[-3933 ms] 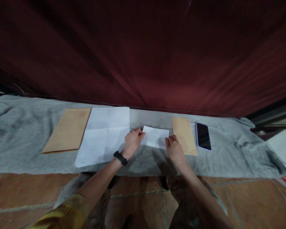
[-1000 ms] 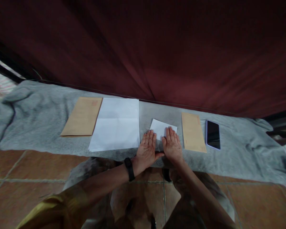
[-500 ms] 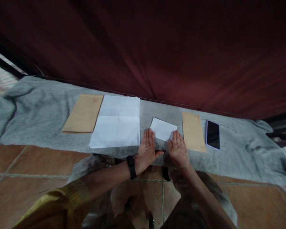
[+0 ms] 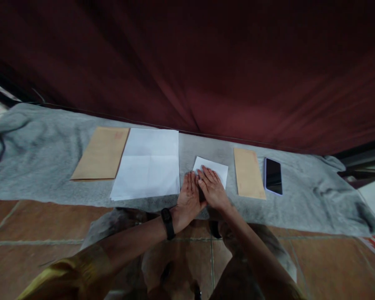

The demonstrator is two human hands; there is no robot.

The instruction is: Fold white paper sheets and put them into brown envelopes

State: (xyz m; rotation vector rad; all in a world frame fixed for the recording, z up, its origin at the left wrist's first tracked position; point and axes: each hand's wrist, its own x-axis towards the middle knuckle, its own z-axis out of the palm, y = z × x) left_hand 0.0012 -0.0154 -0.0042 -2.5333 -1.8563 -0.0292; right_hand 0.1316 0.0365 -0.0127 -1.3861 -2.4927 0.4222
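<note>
A small folded white paper (image 4: 215,170) lies on the grey cloth (image 4: 50,150) in front of me. My right hand (image 4: 213,188) rests flat on its near part, fingers stretched out and pointing up-left. My left hand (image 4: 188,199) lies flat beside it at the paper's left near corner, fingers straight, a black band on the wrist. The two hands touch side by side. Neither hand holds anything.
A stack of unfolded white sheets (image 4: 148,168) lies left of my hands, with a brown envelope (image 4: 101,153) beyond it. Right of the folded paper lie a narrow brown envelope (image 4: 248,178) and a dark phone (image 4: 273,176). A dark red curtain (image 4: 206,62) hangs behind. Tiled floor (image 4: 34,233) is below.
My right hand has slid left across the folded paper and now lies against my left hand. Earlier, both hands pinched the paper's edges; now they lie flat.
</note>
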